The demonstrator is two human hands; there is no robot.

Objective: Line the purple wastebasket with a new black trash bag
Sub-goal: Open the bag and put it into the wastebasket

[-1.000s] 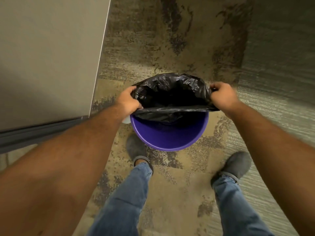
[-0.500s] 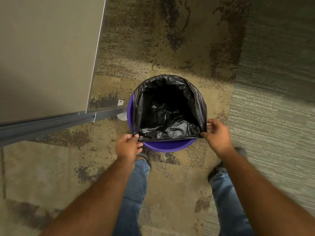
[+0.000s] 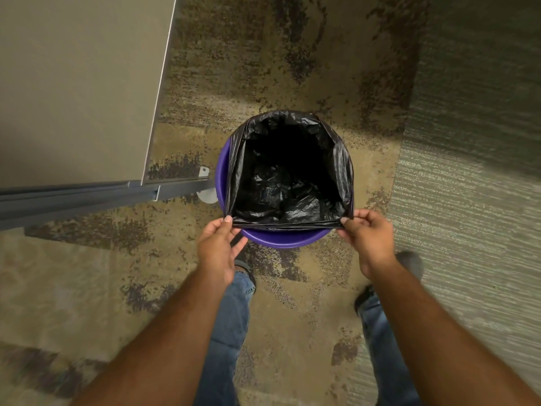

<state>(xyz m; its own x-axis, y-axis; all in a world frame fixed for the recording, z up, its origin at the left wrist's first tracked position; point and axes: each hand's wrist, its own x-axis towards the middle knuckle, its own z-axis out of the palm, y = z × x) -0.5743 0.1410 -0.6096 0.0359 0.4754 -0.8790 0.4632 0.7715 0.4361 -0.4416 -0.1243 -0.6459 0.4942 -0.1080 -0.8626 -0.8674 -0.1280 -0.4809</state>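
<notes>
Trash bag (image 3: 288,183) near hem off wastebasket (image 3: 281,240) rim | hands: left (image 3: 218,247), right (image 3: 370,240) pinching hem corners

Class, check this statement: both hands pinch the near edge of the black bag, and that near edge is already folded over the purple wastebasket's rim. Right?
Not quite. The head view shows both hands, left and right, pinching the black bag, but its near edge stretches straight across the opening, leaving the purple wastebasket rim bare there.

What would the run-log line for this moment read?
left hand: pinching near hem of black plastic trash bag | right hand: same | far hem over round purple wastebasket rim | near rim uncovered
</notes>
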